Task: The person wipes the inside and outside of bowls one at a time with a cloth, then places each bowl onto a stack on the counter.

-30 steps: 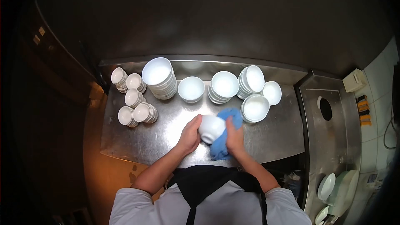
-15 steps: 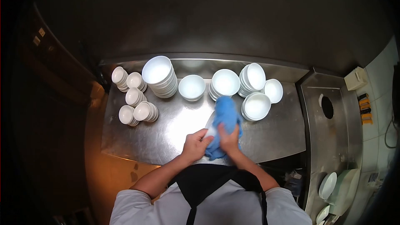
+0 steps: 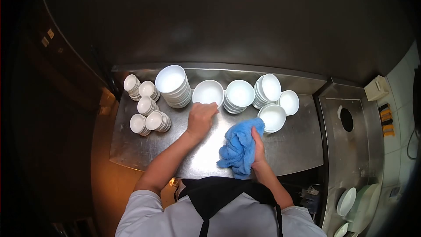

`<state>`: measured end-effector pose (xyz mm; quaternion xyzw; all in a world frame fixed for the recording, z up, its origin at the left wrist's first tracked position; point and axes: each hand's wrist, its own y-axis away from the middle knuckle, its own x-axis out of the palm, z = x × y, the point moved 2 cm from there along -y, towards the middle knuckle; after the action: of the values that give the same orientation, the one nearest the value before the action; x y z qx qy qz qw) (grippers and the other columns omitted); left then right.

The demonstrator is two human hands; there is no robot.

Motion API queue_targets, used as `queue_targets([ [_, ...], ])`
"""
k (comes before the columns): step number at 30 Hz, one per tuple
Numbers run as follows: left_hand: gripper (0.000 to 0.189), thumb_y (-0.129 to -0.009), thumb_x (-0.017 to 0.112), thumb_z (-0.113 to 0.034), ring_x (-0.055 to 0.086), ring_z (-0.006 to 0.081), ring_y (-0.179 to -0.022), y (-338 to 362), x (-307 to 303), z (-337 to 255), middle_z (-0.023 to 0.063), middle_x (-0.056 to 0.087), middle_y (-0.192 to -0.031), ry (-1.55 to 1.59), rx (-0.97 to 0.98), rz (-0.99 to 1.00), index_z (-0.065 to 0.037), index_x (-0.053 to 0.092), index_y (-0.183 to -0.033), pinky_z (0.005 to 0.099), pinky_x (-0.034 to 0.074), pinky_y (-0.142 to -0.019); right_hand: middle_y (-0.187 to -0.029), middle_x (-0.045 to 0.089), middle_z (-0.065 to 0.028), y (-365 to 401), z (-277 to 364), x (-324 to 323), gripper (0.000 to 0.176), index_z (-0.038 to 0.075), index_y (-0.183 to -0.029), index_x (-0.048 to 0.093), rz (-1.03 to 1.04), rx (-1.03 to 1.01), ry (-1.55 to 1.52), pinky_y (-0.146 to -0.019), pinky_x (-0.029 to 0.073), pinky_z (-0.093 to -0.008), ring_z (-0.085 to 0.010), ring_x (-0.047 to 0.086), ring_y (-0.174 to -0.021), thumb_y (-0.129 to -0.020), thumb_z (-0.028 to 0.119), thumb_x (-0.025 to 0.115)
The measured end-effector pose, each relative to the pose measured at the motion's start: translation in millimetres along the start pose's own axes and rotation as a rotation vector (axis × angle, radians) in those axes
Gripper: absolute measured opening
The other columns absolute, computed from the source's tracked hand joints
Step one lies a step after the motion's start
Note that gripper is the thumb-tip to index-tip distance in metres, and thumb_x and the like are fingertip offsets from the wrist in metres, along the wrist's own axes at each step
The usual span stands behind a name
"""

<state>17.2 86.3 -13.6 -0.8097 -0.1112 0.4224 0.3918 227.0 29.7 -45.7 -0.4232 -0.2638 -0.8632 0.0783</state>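
Head view: left hand (image 3: 201, 116) reaches out, fingers curled at the near rim of a single white bowl (image 3: 208, 91); can't tell whether it pinches the rim or only touches it. That bowl sits upright on the desk (image 3: 144, 151), just past the fingertips. It looks like glazed ceramic: stiff, smooth, likely slippery and chippable, moderately heavy, so it is best taken at the rim with the thumb inside. Right hand (image 3: 259, 147), nearer the body, is clenched on a bunched blue cloth (image 3: 239, 149), which is soft, light and grabbable anywhere. Just right of the left hand's bowl is a bowl stack (image 3: 240, 94). Beyond the right hand is another low stack (image 3: 272, 117). Beyond and left of the left hand stands a tall stack (image 3: 173, 85), with small bowl stacks (image 3: 147, 105) farther left.
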Motion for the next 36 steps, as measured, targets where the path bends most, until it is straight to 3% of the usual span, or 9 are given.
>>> queue_targets([
  [6, 0.007, -0.081, 0.056, -0.01, 0.058, 0.0223, -0.068, 14, 26, 33, 0.0043, 0.056, -0.066, -0.151, -0.032, 0.117, -0.012, 0.056, -0.075, 0.0369, 0.04, -0.07, -0.12, 0.062, -0.0144, 15, 5, -17, 0.059, 0.0, -0.128, 0.051, -0.023, -0.089, 0.025, -0.094, 0.051, -0.0423, -0.0271, 0.062, -0.108, -0.099, 0.051, 0.046],
  [12, 0.02, -0.083, 0.064, -0.015, 0.061, 0.0286, -0.102, 18, 38, 39, 0.0117, 0.067, -0.103, -0.208, -0.079, 0.16, -0.007, 0.066, -0.101, 0.0438, 0.042, -0.088, -0.123, 0.06, -0.0154, 25, 6, -28, 0.065, -0.001, -0.13, 0.05, -0.03, -0.076, -0.037, -0.098, 0.048, -0.0451, -0.0293, 0.06, -0.112, -0.098, 0.055, 0.043],
  [18, 0.045, -0.083, 0.068, -0.024, 0.043, 0.0346, -0.131, -27, 51, -22, 0.0179, 0.055, -0.13, -0.064, 0.013, 0.232, -0.005, 0.059, -0.124, 0.0567, 0.028, -0.108, -0.123, 0.06, -0.0152, 18, -5, -29, 0.062, 0.0, -0.132, 0.048, -0.056, -0.076, -0.003, -0.098, 0.048, -0.0439, -0.0288, 0.06, -0.112, -0.098, 0.052, 0.047],
  [21, 0.035, -0.086, 0.065, -0.025, 0.053, 0.0332, -0.119, -36, 78, -29, 0.0157, 0.064, -0.116, -0.167, 0.096, 0.306, -0.007, 0.064, -0.115, 0.0596, 0.025, -0.109, -0.123, 0.06, -0.015, 18, -8, -24, 0.06, -0.001, -0.132, 0.047, -0.019, -0.091, 0.057, -0.099, 0.048, -0.0429, -0.0282, 0.06, -0.112, -0.099, 0.049, 0.049],
  [24, 0.022, -0.09, 0.06, -0.025, 0.06, 0.0309, -0.107, -53, 80, -26, 0.0148, 0.067, -0.102, -0.146, -0.153, 0.782, -0.006, 0.068, -0.099, 0.0625, 0.024, -0.108, -0.124, 0.06, -0.0149, 24, -7, -22, 0.06, -0.001, -0.132, 0.047, 0.001, -0.12, 0.078, -0.099, 0.047, -0.0422, -0.0274, 0.06, -0.112, -0.099, 0.049, 0.048],
  [25, 0.023, -0.094, 0.055, -0.026, 0.064, 0.0312, -0.089, -49, 84, -19, 0.0133, 0.068, -0.083, -0.1, -0.127, 0.584, -0.008, 0.067, -0.084, 0.0622, 0.026, -0.107, -0.124, 0.059, -0.0149, 25, -6, -24, 0.06, -0.001, -0.132, 0.046, -0.006, -0.124, 0.08, -0.099, 0.047, -0.0422, -0.0272, 0.06, -0.112, -0.099, 0.049, 0.048],
  [29, 0.026, -0.096, 0.051, -0.027, 0.062, 0.0361, -0.079, -51, 84, -6, 0.0136, 0.064, -0.07, 0.116, -0.267, 0.565, -0.008, 0.063, -0.083, 0.0607, 0.031, -0.105, -0.126, 0.059, -0.0149, 27, -10, -36, 0.061, -0.001, -0.133, 0.045, -0.03, -0.12, 0.053, -0.1, 0.047, -0.0421, -0.0269, 0.06, -0.113, -0.099, 0.049, 0.048],
  [32, 0.027, -0.096, 0.052, -0.026, 0.061, 0.0366, -0.078, -51, 82, -7, 0.0145, 0.064, -0.071, 0.141, -0.237, 0.562, -0.007, 0.062, -0.081, 0.0615, 0.029, -0.106, -0.126, 0.058, -0.015, 26, -12, -34, 0.06, -0.001, -0.133, 0.045, -0.048, -0.117, 0.056, -0.1, 0.047, -0.0421, -0.0269, 0.059, -0.113, -0.099, 0.048, 0.048],
  [36, 0.024, -0.096, 0.052, -0.023, 0.061, 0.0375, -0.077, -55, 83, -7, 0.0175, 0.064, -0.074, 0.202, -0.288, 0.539, -0.005, 0.064, -0.085, 0.0515, 0.042, -0.093, -0.126, 0.058, -0.015, 24, -14, -31, 0.058, -0.001, -0.133, 0.045, -0.046, -0.119, 0.072, -0.099, 0.047, -0.0419, -0.0269, 0.059, -0.113, -0.1, 0.045, 0.048],
])
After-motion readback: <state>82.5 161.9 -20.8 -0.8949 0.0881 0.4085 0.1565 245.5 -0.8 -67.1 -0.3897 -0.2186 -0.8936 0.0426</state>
